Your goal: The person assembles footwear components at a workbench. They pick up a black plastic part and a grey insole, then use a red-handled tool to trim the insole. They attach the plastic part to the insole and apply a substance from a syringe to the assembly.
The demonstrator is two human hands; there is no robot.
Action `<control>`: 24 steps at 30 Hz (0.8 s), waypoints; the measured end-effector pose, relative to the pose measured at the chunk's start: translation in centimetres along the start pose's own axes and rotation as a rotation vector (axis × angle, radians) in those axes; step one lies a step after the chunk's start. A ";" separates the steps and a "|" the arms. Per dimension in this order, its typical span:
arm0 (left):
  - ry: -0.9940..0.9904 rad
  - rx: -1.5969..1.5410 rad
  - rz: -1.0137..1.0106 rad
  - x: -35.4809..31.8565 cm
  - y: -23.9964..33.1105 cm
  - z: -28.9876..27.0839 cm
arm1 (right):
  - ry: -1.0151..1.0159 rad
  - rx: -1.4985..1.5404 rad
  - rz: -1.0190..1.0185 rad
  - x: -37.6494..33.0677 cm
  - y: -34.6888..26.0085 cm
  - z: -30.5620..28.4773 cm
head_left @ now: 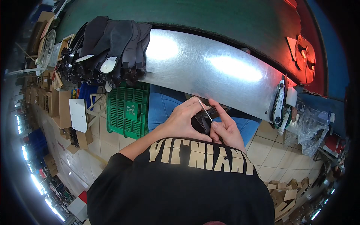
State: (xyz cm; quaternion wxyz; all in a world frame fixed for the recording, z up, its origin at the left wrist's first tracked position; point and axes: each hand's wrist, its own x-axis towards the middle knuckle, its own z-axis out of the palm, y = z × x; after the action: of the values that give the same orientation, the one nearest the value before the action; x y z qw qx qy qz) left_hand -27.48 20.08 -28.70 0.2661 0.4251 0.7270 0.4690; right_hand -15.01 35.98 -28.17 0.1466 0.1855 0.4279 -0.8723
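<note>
Two bare hands are at work in front of the seated person, just below the near edge of the metal-topped bench (195,62) and above the lap. Between them is one dark, glossy piece (201,123), with one thin pale strip (204,108) slanting across its upper side. The left hand (186,118) is curved around the dark piece, its thumb along the side nearest the body and its forefinger bent up by the strip's top end. The right hand (227,131) pinches the strip's lower end between thumb and forefinger; how its other fingers sit I can't tell, as they're tucked from view. Over at the bench's left end lies one big heap of dark pieces (122,39), overlapping so much that I can't count them, though three pale patches show among them. Beneath that end, on the tiled floor (272,155), stands one green crate (115,112), and farther left I see one white fan (47,47). At the right end of the bench there's one cutter-like tool (278,104), with crumpled clear plastic (311,129) just beyond it. Along the far edge runs one dark green surface (180,11), where one round orange thing (306,62) glows red near its right end.
</note>
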 end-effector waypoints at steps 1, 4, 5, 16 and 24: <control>-0.014 -0.004 -0.013 0.1 0.2 -0.2 | -0.017 0.026 0.025 0.1 0.0 -0.3; -0.020 -0.160 -0.097 0.2 0.1 -0.1 | -0.003 0.161 0.012 0.1 0.4 -0.7; -0.018 -0.235 -0.133 0.2 0.0 -0.1 | 0.003 0.169 -0.005 0.1 0.4 -0.7; -0.082 -0.450 -0.204 1.4 -0.4 -0.2 | 0.042 0.027 -0.113 -0.4 0.3 -0.5; -0.040 -0.348 -0.131 1.7 -0.9 0.5 | 0.050 0.083 -0.043 -0.2 0.6 0.1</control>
State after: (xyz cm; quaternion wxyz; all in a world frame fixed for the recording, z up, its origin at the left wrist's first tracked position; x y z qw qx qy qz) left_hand -28.27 21.54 -29.69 0.3800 0.3339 0.6556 0.5606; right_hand -14.64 35.58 -28.43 0.1093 0.2042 0.3988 -0.8873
